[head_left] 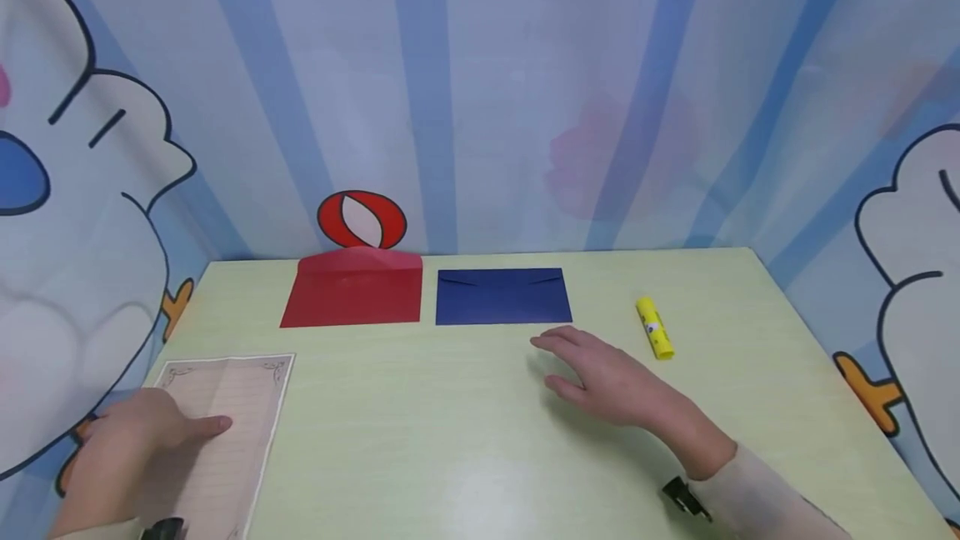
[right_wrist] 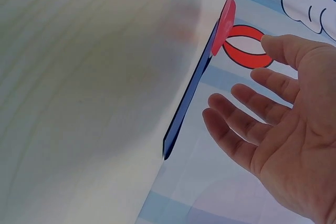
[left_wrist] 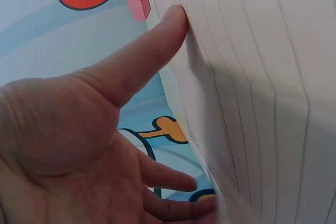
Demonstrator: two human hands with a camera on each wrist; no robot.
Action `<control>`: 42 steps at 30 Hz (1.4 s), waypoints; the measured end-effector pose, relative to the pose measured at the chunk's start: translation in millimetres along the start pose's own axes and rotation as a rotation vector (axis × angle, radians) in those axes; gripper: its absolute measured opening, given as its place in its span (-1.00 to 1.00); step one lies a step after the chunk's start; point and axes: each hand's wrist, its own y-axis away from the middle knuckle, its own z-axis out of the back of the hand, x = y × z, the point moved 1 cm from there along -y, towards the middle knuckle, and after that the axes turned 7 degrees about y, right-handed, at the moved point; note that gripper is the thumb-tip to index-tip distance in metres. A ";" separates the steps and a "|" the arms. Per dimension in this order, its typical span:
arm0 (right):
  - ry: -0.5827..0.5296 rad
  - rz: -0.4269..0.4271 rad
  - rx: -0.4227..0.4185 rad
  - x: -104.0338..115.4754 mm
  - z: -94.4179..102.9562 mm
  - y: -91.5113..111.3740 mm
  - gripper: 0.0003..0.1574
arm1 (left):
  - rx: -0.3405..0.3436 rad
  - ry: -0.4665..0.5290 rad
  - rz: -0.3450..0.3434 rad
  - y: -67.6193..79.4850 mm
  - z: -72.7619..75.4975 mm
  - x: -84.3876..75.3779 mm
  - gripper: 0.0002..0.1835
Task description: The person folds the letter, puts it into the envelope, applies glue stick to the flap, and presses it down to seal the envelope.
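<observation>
A lined sheet of paper (head_left: 228, 457) is laid at the left of the pale table (head_left: 420, 423), printed side up, and its face is touched by the straight thumb of the left hand (head_left: 146, 427). That hand is spread wide, with its other fingers by the sheet's left edge; no firm grip is seen, and whether a fingertip is tucked beneath cannot be told. The sheet can be judged very light and limp, easily creased or torn, and apt to slide if pushed sideways; a bend is shown in its ruled lines. It would best be taken by the border, pinched lightly between thumb and fingertips. The right hand (head_left: 611, 373) is held above the table with loosely parted fingers, and nothing is grasped by it. Near it are set the blue envelope (head_left: 504, 298) and the yellow tube (head_left: 656, 328); the red envelope (head_left: 356, 294), probably stiffer than the sheet, is placed farther left, its flap opened.
</observation>
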 end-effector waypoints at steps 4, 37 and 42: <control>-0.001 0.014 0.001 1.0 -0.7 -1.0 -0.30 | -0.028 0.125 0.046 -3.9 -0.1 3.9 0.41; -0.392 -0.075 -0.098 15.1 -6.5 -24.9 -0.35 | 0.048 0.945 -0.704 78.3 -4.5 -126.3 -0.38; -0.529 -0.150 -0.167 20.3 -6.9 -30.7 -0.41 | 0.044 1.011 -0.669 85.1 -20.2 -166.6 -0.41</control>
